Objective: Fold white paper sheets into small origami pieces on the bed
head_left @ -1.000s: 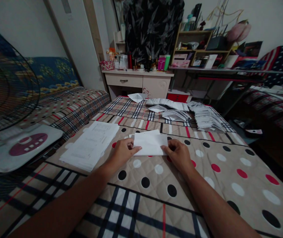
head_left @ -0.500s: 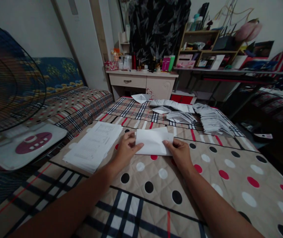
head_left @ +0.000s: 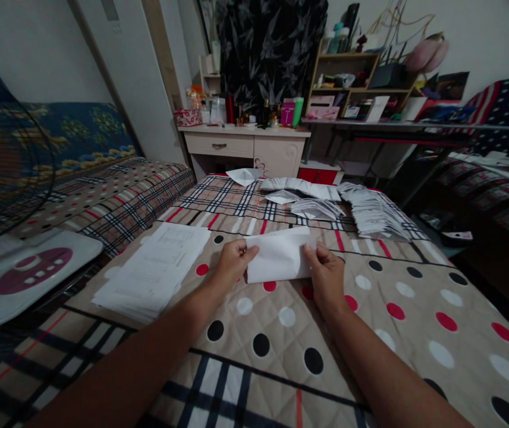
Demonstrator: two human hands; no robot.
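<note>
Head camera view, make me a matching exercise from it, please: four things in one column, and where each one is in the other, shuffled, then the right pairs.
Things:
1. folded paper
2. printed sheets
3. green tube
4. tall stack of white papers

Places:
A. on the pale dresser
B. far part of the bedspread, toward the right
C. between the left hand and right hand
D. on the bedspread, left of the left hand

Pairs: 1-C, 2-D, 3-A, 4-B
</note>
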